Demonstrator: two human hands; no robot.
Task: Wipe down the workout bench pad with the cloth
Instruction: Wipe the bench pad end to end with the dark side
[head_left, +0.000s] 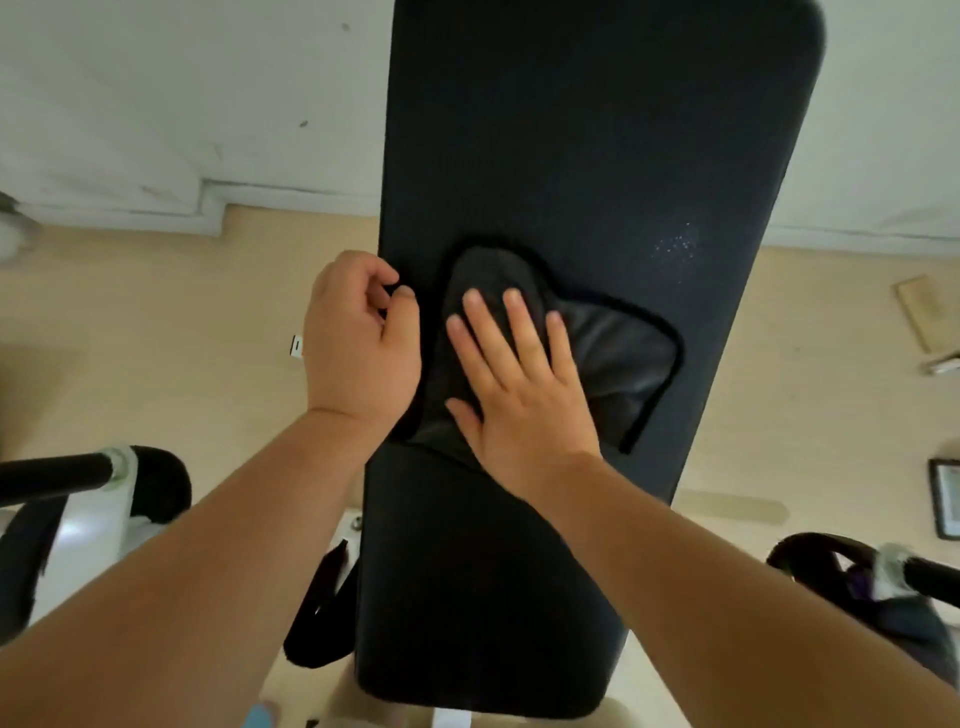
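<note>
One dark cloth (613, 358) lies crumpled on the black bench pad (597, 130), about mid-length, toward the pad's left half. Cloth has a darker stitched border; its right part spreads flat toward pad centre, its left part is bunched under the hands.

Right hand (519, 395) lies palm-down on the cloth, fingers (480, 332) spread apart and flat, pressing on the bunched part, not closed around it. Thumb points left along the cloth's near edge.

Left hand (358, 338) sits at the pad's left edge, just beside the right hand. Its fingers are curled in, thumb and forefinger pinched together at the cloth's left border; exact grip partly hidden, looks clamped on the cloth edge. Both forearms are bare, coming in from bottom of view.

Some pale specks (678, 244) show on the pad right of the cloth, apart from it. Pad is long, rounded corners, running away from the camera, far end near a white wall (182, 93).

No containers visible, nothing holding anything else except the pad carrying the cloth.

Beige floor (156, 322) on both sides. Black padded handle with white frame (83, 478) at lower left; a similar dark handle (893, 571) at lower right. Black strap (322, 613) hangs by the pad's near-left side. Small flat tan piece (922, 312) on floor at right, too blurred to identify.
</note>
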